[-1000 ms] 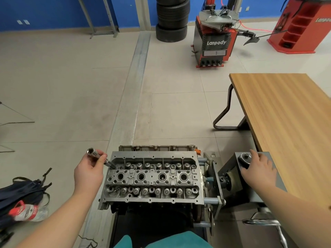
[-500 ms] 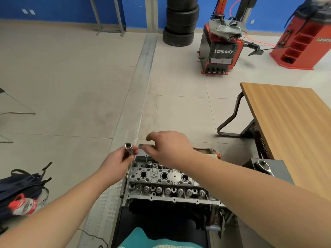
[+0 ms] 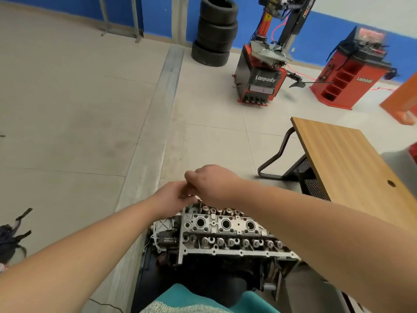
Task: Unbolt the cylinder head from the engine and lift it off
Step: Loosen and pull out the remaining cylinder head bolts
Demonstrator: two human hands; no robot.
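Observation:
The bare metal cylinder head (image 3: 225, 231) sits on the engine block on a stand just below me, its valve springs and plug wells exposed. My two hands meet over its far left corner. My left hand (image 3: 174, 198) reaches in from the left with its fingers curled round the socket tool, which is almost wholly hidden. My right hand (image 3: 212, 184) crosses over the head, knuckles up, with its fingers curled down onto the left hand's fingertips. What the right fingers hold is hidden.
A wooden table (image 3: 347, 168) stands to the right. A dark bag (image 3: 10, 236) lies on the floor at left. Farther off are stacked tyres (image 3: 215, 30), a tyre changer (image 3: 264, 73) and a red balancer (image 3: 352, 71). A teal cloth (image 3: 203, 299) lies at the bottom edge.
My right hand left the stand's box and crossed over the head to meet my left hand. The socket tool, seen in my left hand earlier, is now covered. My view tilted up.

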